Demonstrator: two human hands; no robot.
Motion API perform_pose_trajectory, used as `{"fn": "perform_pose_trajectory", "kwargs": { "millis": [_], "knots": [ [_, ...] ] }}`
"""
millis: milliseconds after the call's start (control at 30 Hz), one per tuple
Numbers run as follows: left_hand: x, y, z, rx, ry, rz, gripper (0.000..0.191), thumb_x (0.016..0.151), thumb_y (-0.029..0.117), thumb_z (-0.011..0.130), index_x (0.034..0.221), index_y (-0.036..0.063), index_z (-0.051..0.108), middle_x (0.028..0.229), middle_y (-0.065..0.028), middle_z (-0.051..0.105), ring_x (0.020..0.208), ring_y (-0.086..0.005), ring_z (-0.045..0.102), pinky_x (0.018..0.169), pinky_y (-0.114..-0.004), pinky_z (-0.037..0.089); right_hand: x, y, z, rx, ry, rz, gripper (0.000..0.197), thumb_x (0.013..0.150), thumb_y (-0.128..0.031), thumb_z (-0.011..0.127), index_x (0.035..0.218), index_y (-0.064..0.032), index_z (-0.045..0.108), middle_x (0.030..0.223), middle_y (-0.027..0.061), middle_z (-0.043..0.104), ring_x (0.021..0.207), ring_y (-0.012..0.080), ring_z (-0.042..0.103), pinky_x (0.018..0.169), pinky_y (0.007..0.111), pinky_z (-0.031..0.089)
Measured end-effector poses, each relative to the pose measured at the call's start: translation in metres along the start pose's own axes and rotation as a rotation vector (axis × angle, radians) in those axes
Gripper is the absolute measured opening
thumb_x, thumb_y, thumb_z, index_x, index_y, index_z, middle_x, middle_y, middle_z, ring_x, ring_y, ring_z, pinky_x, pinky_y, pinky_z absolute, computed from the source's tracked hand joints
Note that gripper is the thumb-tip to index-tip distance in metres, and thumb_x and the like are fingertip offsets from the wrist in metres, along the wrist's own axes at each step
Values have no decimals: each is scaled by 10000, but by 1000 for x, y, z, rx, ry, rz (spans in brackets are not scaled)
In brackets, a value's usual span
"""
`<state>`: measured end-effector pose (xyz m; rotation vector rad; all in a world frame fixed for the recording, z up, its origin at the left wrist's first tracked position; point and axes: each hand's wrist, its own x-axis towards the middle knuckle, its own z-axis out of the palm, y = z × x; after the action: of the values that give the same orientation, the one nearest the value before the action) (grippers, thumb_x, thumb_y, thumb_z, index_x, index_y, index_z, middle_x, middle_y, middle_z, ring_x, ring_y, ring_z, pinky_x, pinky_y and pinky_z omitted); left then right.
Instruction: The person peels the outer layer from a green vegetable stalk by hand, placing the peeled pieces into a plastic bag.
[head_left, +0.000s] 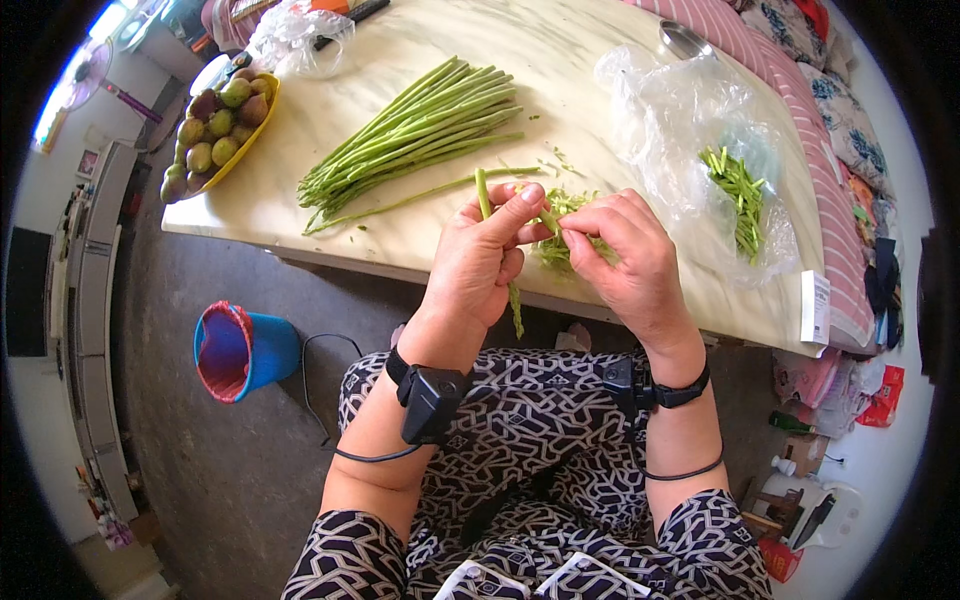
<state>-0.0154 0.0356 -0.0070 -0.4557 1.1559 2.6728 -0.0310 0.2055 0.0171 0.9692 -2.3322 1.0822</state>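
My left hand (476, 251) is closed around a green asparagus spear (482, 193), whose tip hangs below the palm. Between both hands is a short asparagus piece (549, 220); the fingertips of my right hand (634, 247) pinch its near end. Behind and below the fingers lies a heap of pale green peelings (556, 251), partly hidden. A large bunch of asparagus (420, 127) rests farther back on the table, with one loose spear (420, 198) along its near side. On the right, cut asparagus pieces (739, 206) sit on a clear plastic bag (667, 142).
The marble-patterned table (570, 45) has its front edge just before my knees. A yellow bowl (264, 124) of figs stands at the left corner. A small white box (815, 306) is at the right corner. Below, a blue bin (274, 352) stands on the floor.
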Motion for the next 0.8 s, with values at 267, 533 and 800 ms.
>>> {"fn": "perform_pose_trajectory", "kwargs": {
  "millis": [267, 533, 800],
  "knots": [
    [0, -1, 0, 44, -75, -19, 227, 920, 219, 714, 1037, 56, 609, 902, -32, 659, 732, -63, 628, 366, -156, 250, 1, 3, -1, -57, 61, -19, 140, 749, 40, 693, 832, -48, 622, 800, 89, 617, 776, 279, 583, 697, 366, 491],
    [-2, 0, 1, -10, -55, -48, 223, 900, 233, 739, 1013, 75, 629, 878, -4, 651, 742, -60, 621, 390, -168, 263, 0, 7, -2, -41, 65, 165, 116, 790, 21, 675, 890, -35, 656, 843, 94, 640, 827, 276, 592, 746, 360, 496],
    [1, -2, -2, -11, -36, -7, 230, 902, 246, 739, 1017, 83, 623, 874, 8, 646, 730, -65, 626, 390, -167, 261, 0, 1, 0, -3, -1, 2, 141, 777, 1, 719, 902, -45, 670, 869, 95, 655, 834, 281, 606, 740, 367, 505]
  ]
}}
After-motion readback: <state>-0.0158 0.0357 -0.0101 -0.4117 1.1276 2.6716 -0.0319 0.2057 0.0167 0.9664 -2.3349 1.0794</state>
